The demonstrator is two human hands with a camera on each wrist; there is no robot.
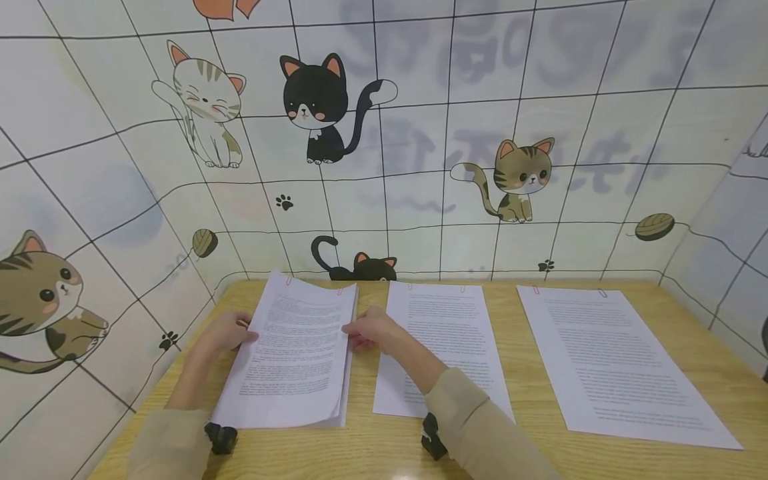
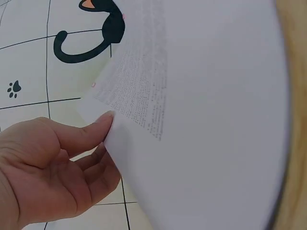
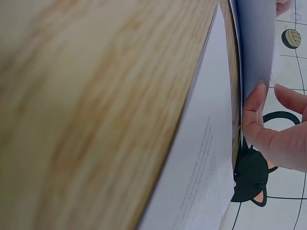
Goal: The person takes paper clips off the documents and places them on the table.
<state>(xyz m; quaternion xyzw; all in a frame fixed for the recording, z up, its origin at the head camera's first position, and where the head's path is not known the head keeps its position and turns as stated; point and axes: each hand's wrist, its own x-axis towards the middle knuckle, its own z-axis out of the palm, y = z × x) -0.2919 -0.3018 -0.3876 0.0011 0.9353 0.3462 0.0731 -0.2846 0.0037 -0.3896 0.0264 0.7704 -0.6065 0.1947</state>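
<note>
A clipped stack of printed sheets [image 1: 294, 353] lies at the left of the table, its top edge raised toward the wall and its pages slightly bowed. My left hand [image 1: 231, 331] pinches the stack's left edge; in the left wrist view the thumb [image 2: 86, 136] lies over the paper with the fingers curled beneath. On the opposite edge, my right hand [image 1: 375, 329] holds the sheets between thumb and fingertips. Two reddish paper clips [image 1: 340, 291] grip the stack's top edge. Close by the right hand lies a second printed document [image 1: 447, 340], partly covered by the right forearm.
Farther right, a third printed document [image 1: 624, 367] with clips at its top lies on the wooden table [image 1: 540, 447]. A wall with cat drawings [image 1: 414, 220] rises directly behind the table, and another wall stands along its left side.
</note>
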